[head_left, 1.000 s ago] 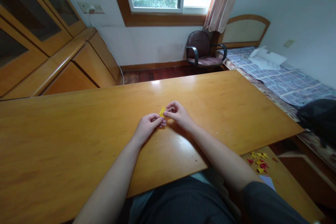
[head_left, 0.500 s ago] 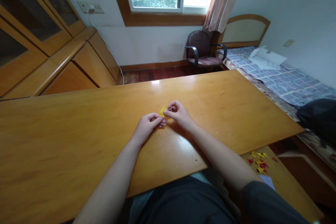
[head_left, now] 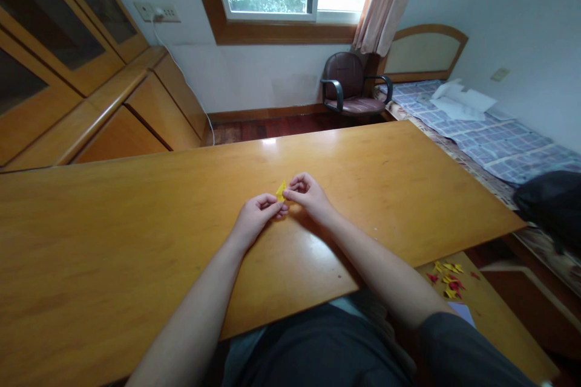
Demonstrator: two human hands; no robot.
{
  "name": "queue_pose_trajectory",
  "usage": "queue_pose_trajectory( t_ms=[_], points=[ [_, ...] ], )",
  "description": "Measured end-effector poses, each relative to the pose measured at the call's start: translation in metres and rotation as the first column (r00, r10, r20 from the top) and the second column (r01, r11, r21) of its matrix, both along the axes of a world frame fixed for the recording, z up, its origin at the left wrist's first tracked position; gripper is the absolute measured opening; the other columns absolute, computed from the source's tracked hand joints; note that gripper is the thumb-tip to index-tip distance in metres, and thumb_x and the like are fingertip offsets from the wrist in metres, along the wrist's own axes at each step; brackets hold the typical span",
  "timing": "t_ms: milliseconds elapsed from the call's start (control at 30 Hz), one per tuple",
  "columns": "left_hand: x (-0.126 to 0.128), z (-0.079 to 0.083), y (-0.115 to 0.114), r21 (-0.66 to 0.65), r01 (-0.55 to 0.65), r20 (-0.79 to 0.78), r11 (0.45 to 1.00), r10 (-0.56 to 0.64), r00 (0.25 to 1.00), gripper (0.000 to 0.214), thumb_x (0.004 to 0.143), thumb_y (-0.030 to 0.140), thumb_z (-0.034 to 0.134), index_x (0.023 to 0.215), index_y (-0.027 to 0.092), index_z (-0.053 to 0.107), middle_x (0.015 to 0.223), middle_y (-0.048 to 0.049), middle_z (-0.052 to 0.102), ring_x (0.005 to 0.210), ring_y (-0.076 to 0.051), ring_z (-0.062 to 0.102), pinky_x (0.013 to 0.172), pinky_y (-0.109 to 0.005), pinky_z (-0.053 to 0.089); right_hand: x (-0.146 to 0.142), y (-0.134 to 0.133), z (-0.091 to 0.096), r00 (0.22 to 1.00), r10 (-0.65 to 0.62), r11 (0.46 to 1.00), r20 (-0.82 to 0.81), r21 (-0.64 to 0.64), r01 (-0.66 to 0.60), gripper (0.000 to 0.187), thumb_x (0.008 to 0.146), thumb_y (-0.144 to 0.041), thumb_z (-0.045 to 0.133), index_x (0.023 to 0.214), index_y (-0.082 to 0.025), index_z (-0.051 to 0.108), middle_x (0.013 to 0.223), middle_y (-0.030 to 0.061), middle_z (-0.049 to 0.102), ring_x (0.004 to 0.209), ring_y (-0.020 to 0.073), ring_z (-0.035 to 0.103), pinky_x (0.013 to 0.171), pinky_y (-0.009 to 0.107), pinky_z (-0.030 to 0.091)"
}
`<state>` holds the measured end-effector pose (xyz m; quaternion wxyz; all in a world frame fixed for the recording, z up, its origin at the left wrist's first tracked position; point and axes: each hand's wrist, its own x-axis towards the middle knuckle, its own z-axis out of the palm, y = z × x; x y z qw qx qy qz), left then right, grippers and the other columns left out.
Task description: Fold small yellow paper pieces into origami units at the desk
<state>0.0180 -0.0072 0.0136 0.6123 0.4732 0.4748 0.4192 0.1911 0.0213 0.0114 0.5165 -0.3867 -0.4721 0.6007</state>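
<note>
the tip of the small yellow folded piece of paper [head_left: 281, 192] had edged slightly upward, away from the person, since the earlier frame, and the right hand [head_left: 312, 196] had risen a touch with it. the left hand [head_left: 255, 219] looked almost unmoved. the fingers of the left hand were pinched on the lower part of the paper, thumb on the near side. the fingers of the right hand grasped its right edge, thumb tip in front; the other fingers curled, and just where the forefinger met the paper was too small to tell. so the paper sat between both sets of fingers, pointed end up, above the broad glossy yellow-brown wooden worktop [head_left: 136, 236].

well to the right of the fingers and nearer the person, a lower wooden surface [head_left: 499, 323] bore a loose cluster of small yellow and red folded paper pieces [head_left: 451, 268], with a pale bluish-white flat sheet [head_left: 462, 313] just on their near side. beyond the fingers, past the worktop's far edge, stood a dark maroon padded chair with black armrests [head_left: 345, 81]. farther right of the fingers was a bed with a blue-grey plaid cover [head_left: 499, 145].
</note>
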Motion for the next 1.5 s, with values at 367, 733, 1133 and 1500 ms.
queue_pose_trajectory(
  t_ms=[367, 733, 1133, 1500],
  points=[
    [-0.001, 0.0018, -0.0003, 0.079, 0.006, -0.05, 0.997, -0.002, 0.999, 0.036, 0.073, 0.051, 0.079, 0.08, 0.016, 0.071, 0.078, -0.0053, 0.074, 0.071, -0.017, 0.066, 0.07, -0.028, 0.052, 0.0001, -0.0019, 0.0006, 0.991, 0.127, 0.992, -0.038, -0.016, -0.128, 0.038, 0.069, -0.036, 0.082, 0.097, -0.019, 0.064, 0.077, -0.0021, 0.068, 0.07, 0.0133, 0.063, 0.075, 0.031, 0.05],
    [0.0005, 0.0055, -0.0023, 0.065, 0.014, -0.09, 0.998, -0.008, 0.996, 0.035, 0.071, 0.05, 0.08, 0.078, 0.016, 0.072, 0.079, -0.0068, 0.076, 0.071, -0.018, 0.067, 0.07, -0.028, 0.051, 0.0035, 0.0, 0.0013, 0.996, 0.093, 0.996, 0.004, 0.011, -0.093, 0.03, 0.071, -0.03, 0.079, 0.093, -0.018, 0.063, 0.066, -0.0051, 0.063, 0.064, 0.0115, 0.059, 0.069, 0.026, 0.045],
    [-0.0008, 0.0044, -0.0011, 0.088, 0.042, -0.106, 0.995, -0.032, 0.994, 0.031, 0.073, 0.047, 0.078, 0.074, 0.017, 0.07, 0.075, -0.0062, 0.075, 0.069, -0.018, 0.067, 0.07, -0.029, 0.051, 0.0066, 0.0016, 0.0021, 0.989, 0.145, 0.989, -0.044, -0.023, -0.146, 0.044, 0.066, -0.035, 0.085, 0.102, -0.021, 0.064, 0.077, -0.0024, 0.07, 0.07, 0.013, 0.063, 0.076, 0.031, 0.051],
    [-0.0021, 0.0016, -0.0003, 0.059, 0.032, -0.08, 0.998, -0.028, 0.996, 0.031, 0.073, 0.047, 0.079, 0.075, 0.016, 0.071, 0.078, -0.0069, 0.076, 0.069, -0.017, 0.067, 0.068, -0.028, 0.051, 0.0035, -0.0017, 0.0078, 0.995, 0.078, 0.997, 0.056, 0.003, -0.078, 0.041, 0.065, -0.035, 0.083, 0.098, -0.019, 0.064, 0.064, -0.0048, 0.065, 0.063, 0.0131, 0.061, 0.068, 0.029, 0.049]
  ],
)
